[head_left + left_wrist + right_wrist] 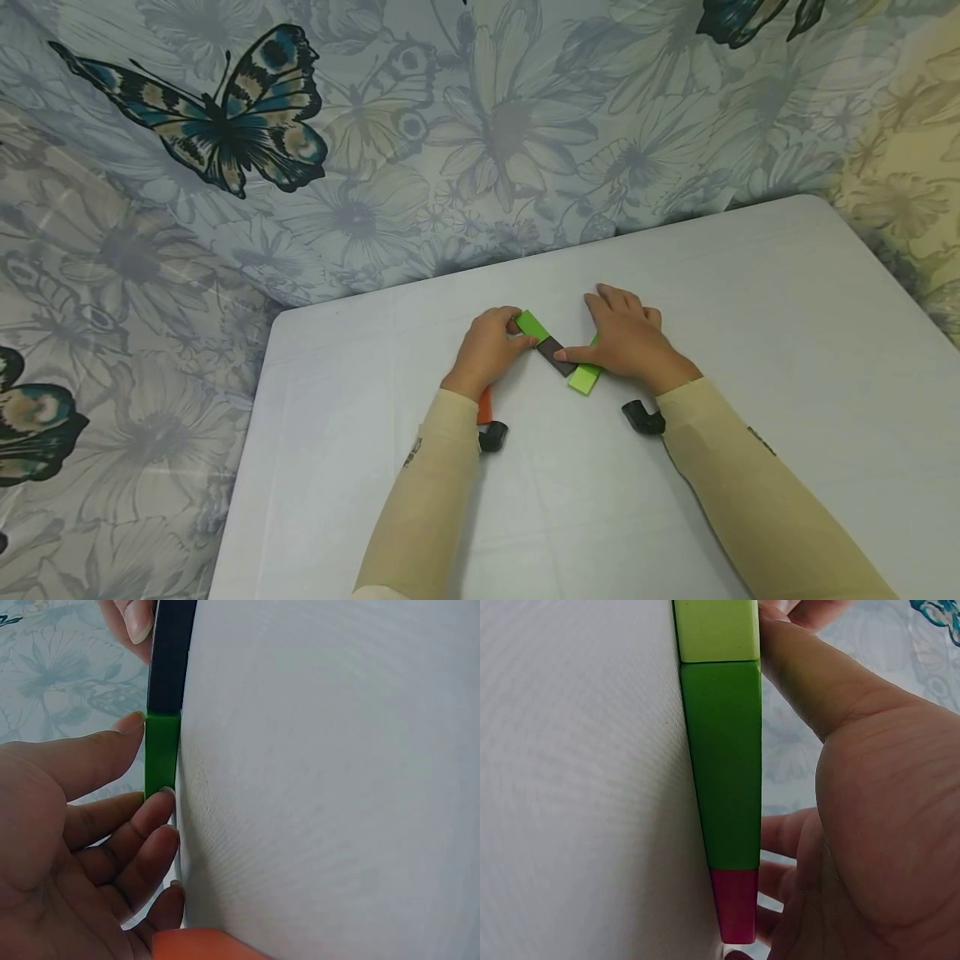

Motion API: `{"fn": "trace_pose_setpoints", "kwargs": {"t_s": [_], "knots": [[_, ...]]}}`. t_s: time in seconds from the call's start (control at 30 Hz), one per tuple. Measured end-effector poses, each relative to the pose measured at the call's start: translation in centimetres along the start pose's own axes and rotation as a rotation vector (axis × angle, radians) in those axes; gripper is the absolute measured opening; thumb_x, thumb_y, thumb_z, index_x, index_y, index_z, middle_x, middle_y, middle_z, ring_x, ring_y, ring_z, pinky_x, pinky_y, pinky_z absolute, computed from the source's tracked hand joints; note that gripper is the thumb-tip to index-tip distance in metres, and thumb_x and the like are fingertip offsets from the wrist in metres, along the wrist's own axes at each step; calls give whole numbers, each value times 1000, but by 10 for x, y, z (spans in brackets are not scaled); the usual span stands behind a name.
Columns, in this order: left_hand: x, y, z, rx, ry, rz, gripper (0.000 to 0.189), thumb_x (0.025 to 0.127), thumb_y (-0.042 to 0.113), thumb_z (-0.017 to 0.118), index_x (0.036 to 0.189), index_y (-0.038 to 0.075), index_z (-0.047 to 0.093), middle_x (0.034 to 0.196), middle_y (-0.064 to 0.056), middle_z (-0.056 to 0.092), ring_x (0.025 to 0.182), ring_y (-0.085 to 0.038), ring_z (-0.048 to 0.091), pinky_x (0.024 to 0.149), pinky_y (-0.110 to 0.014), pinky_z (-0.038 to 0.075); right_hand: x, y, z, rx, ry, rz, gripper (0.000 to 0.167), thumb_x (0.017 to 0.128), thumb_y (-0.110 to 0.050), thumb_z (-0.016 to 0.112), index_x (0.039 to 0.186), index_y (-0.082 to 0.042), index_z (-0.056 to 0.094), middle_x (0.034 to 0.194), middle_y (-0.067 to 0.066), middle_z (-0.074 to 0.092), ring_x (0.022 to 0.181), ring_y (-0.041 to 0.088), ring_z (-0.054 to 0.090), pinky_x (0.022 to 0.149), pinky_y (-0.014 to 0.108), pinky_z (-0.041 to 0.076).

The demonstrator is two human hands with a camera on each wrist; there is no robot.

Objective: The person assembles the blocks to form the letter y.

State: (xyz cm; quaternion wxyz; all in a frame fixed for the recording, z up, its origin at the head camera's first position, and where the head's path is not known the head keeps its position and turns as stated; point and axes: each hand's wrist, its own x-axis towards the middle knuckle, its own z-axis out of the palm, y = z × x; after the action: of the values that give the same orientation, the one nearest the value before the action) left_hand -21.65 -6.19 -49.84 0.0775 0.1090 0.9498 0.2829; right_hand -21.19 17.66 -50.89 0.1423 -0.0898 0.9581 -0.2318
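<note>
In the head view my left hand [489, 350] pinches a green block [531, 326] between thumb and fingers. A dark block [553, 354] lies end to end with it on the table, slanting toward my right hand [624, 337]. The right thumb touches the dark block near its lower end, and the other fingers are stretched out. Below the right palm runs a second row. Its light green block [583, 380] shows in the head view. Behind that, a darker green block [724, 765] and a magenta block [735, 904] appear in the right wrist view.
An orange piece [484, 407] lies beside my left wrist, partly hidden by the arm. The white-covered table [360, 375] meets a butterfly-patterned cloth [360, 208] at its far edge. Black wrist-worn camera parts [643, 417] stick out at each sleeve.
</note>
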Motion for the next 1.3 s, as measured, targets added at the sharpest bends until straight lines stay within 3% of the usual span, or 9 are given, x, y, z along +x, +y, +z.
{"fn": "trace_pose_setpoints", "kwargs": {"t_s": [0.33, 0.7, 0.83, 1.0, 1.3], "knots": [[-4, 1, -5, -10, -3, -18, 54, 99, 29, 86, 144, 4, 68, 104, 1, 73, 101, -15, 66, 94, -33, 53, -4, -5, -2, 3, 11, -11, 121, 87, -74, 79, 165, 7, 33, 173, 31, 16, 157, 54, 12, 111, 77, 18], [-12, -2, -13, -97, 10, -31, 54, 102, 28, 82, 148, 6, 64, 107, 1, 75, 99, -16, 68, 99, -39, 53, -5, -4, -3, 16, 19, -17, 124, 87, -81, 74, 165, 6, 35, 172, 32, 19, 156, 55, 15, 110, 78, 19], [-22, -9, -21, -115, 11, -30, 49, 105, 27, 78, 148, 8, 65, 111, 0, 73, 99, -14, 71, 93, -39, 54, -7, 1, -7, 87, 46, -36, 121, 89, -83, 69, 164, 5, 36, 169, 32, 29, 153, 55, 24, 107, 78, 21], [-42, -21, -37, -122, 13, -44, 44, 104, 25, 78, 144, 9, 69, 117, -2, 72, 104, -18, 70, 89, -41, 56, -12, 10, -14, 167, 40, -53, 110, 96, -74, 68, 165, 4, 35, 166, 31, 36, 150, 54, 31, 106, 77, 22], [-81, -49, -59, -154, 26, -106, 44, 100, 22, 82, 141, 10, 71, 123, -5, 71, 116, -26, 64, 98, -47, 53, -19, 21, -16, 230, 52, -90, 98, 102, -63, 69, 165, 5, 36, 164, 31, 40, 151, 52, 32, 108, 76, 21]]}}
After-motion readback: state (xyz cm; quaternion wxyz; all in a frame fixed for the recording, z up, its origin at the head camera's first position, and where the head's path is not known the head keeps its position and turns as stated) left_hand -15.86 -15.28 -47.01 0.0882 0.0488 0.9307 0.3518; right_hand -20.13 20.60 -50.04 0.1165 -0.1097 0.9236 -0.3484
